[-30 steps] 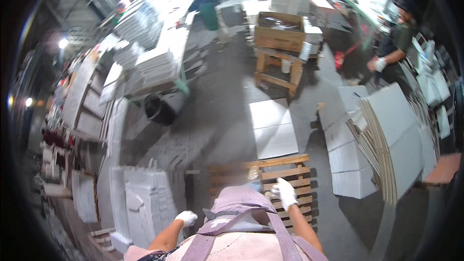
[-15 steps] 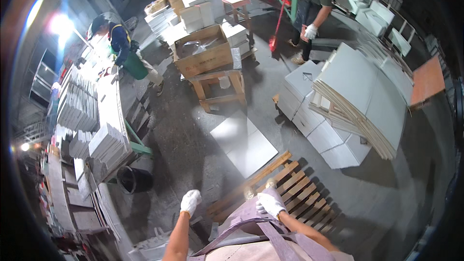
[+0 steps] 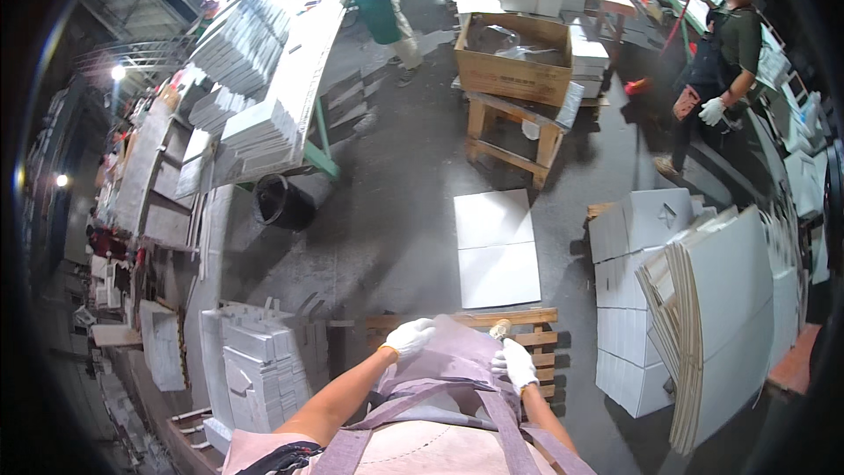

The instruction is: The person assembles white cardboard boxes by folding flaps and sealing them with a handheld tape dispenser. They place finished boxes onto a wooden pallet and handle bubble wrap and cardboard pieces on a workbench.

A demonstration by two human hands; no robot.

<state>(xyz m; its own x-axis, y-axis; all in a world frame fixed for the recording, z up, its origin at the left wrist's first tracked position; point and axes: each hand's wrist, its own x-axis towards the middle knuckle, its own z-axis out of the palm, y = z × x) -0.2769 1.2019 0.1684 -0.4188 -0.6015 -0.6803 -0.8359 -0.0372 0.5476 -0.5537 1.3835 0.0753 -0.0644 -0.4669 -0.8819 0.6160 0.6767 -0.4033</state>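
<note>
My left hand (image 3: 410, 339), in a white glove, is held in front of me at the left edge of my mauve apron (image 3: 457, 350). Its fingers are drawn together; whether they pinch the cloth does not show. On the apron's other side, my right hand (image 3: 515, 364) is also gloved, with curled fingers close against the cloth. What it may hold is hidden. Beneath and ahead of my hands lies a wooden pallet (image 3: 538, 317), with a shoe tip beside it. Two flat white panels (image 3: 498, 251) lie on the floor just beyond.
White boxes (image 3: 629, 299) and leaning cardboard sheets (image 3: 734, 317) stand at right. An open carton (image 3: 514, 79) rests on a wooden stand (image 3: 510, 136). At left are a black bucket (image 3: 283, 202), a long worktable (image 3: 308, 62) and stacked white pieces (image 3: 264, 369). Two co-workers stand farther off.
The view has swung left, so the surroundings sit farther right and the left worktable shows more. My left hand has come in from the side to the apron's edge.
</note>
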